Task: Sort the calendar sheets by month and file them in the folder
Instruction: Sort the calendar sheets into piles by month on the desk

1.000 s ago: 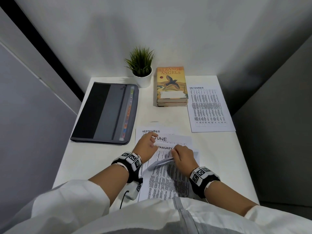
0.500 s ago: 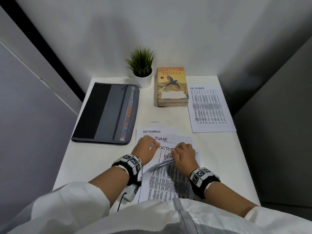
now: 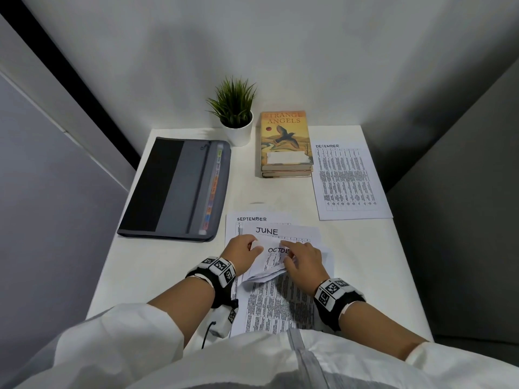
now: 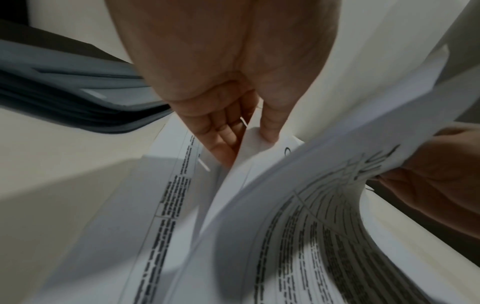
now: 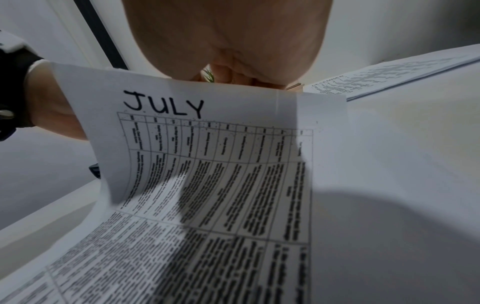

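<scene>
1. Two hands work the near stack of calendar sheets (image 3: 276,307): the left hand (image 3: 243,252) pinches a lifted sheet corner between thumb and fingers (image 4: 223,133); the right hand (image 3: 302,258) curls round bent-back pages, the July sheet (image 5: 207,164) uppermost.
2. Beneath them three headings show: October (image 3: 276,250), June (image 3: 266,231), September (image 3: 251,219).
3. One December sheet (image 3: 349,181) lies apart, far right.
4. One closed grey folder (image 3: 179,189) lies on the left of the white table (image 3: 365,262).
5. Beyond stand two stacked books (image 3: 285,141) and one potted plant (image 3: 234,113).
</scene>
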